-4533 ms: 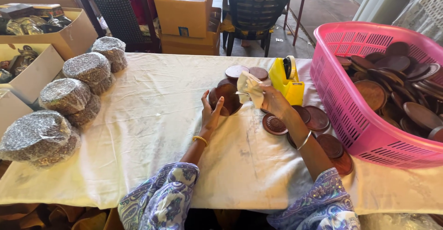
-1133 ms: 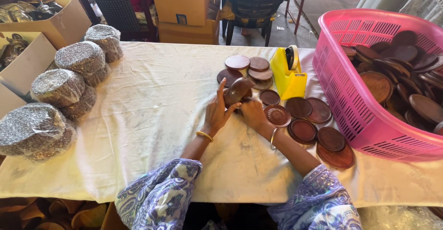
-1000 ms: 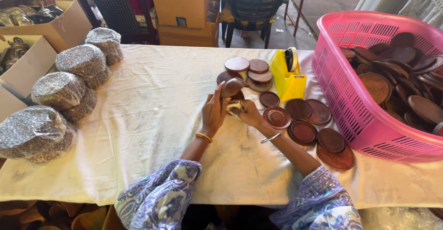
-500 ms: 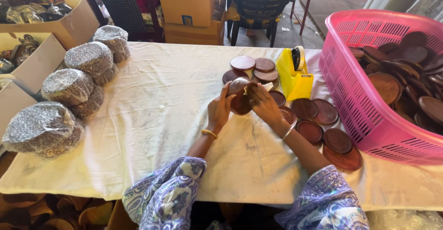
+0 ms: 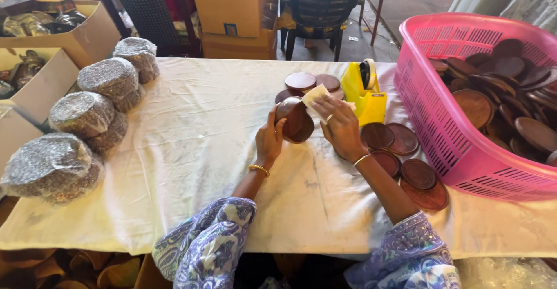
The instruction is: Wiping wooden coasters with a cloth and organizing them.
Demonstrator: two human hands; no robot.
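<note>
My left hand [image 5: 270, 140] holds a small stack of round dark wooden discs [image 5: 294, 120] tilted on edge above the white cloth. A pale folded cloth [image 5: 314, 96] is pinched in my right hand [image 5: 342, 127], just right of the stack and against its top. More brown discs [image 5: 400, 155] lie flat on the table to the right of my right wrist. Two or three others [image 5: 312, 82] sit stacked behind my hands.
A yellow tape dispenser [image 5: 364, 89] stands behind my right hand. A pink basket [image 5: 441, 126] full of wooden discs fills the right side. Plastic-wrapped round bundles [image 5: 87, 115] line the left. Cardboard boxes [image 5: 232, 10] and black chairs stand beyond the white-covered table [image 5: 191, 150].
My hands have lifted the disc stack a little higher and toward the middle. The pale cloth is back in my right hand at the stack's top. The camera has shifted slightly.
</note>
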